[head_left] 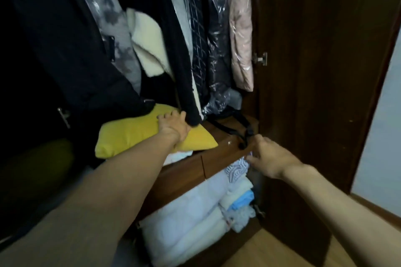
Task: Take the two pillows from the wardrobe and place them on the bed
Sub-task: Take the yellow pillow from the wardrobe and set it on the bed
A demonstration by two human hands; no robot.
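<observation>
A yellow pillow (pixel 132 134) lies on the wooden shelf (pixel 219 149) inside the wardrobe, partly under hanging dark coats. My left hand (pixel 173 124) rests flat on the pillow's top right part, fingers spread, pressing on it. My right hand (pixel 269 156) hovers at the shelf's front edge to the right, fingers loosely curled and holding nothing. Something yellowish and dim (pixel 41 158) shows in the dark at the lower left; I cannot tell whether it is a second pillow. The bed is out of view.
Hanging clothes (pixel 204 34), some in clear plastic covers, crowd the space above the pillow. A black strap (pixel 236 130) lies on the shelf. Folded pale bedding (pixel 195 219) fills the compartment below. The open dark wooden door (pixel 314 71) stands on the right.
</observation>
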